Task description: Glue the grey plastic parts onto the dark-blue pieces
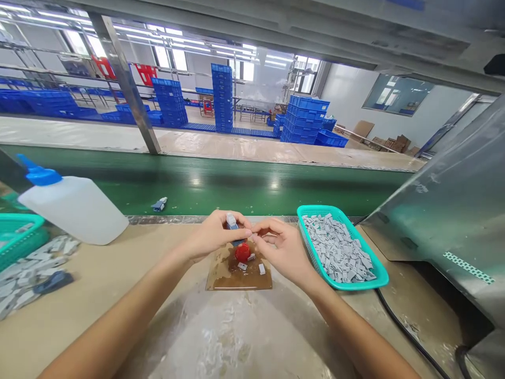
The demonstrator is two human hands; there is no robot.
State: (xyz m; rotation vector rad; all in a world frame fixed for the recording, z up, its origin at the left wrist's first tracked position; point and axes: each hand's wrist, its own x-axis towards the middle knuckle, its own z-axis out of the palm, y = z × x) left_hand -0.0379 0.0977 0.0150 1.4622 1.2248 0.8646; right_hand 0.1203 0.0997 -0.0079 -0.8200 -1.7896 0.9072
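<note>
My left hand (213,235) is closed round a small blue-grey plastic part with a whitish end (232,221). My right hand (283,247) meets it at the fingertips, thumb and forefinger pinched together; whatever lies between them is too small to make out. Just below both hands, a red round object (242,252) sits on a wet brown plate (236,287). Several small light-grey pieces lie on that plate, one (262,269) near its right side. To the right of my right hand stands a turquoise basket (342,286) filled with grey plastic pieces (335,247).
A white squeeze bottle (79,208) with a blue cap leans at the left, beside loose grey pieces (35,268) and another turquoise basket (23,239). Beyond the bench runs a green belt (236,189) carrying a blue-grey part (159,204). A metal housing (445,210) and black cable (406,334) border the right.
</note>
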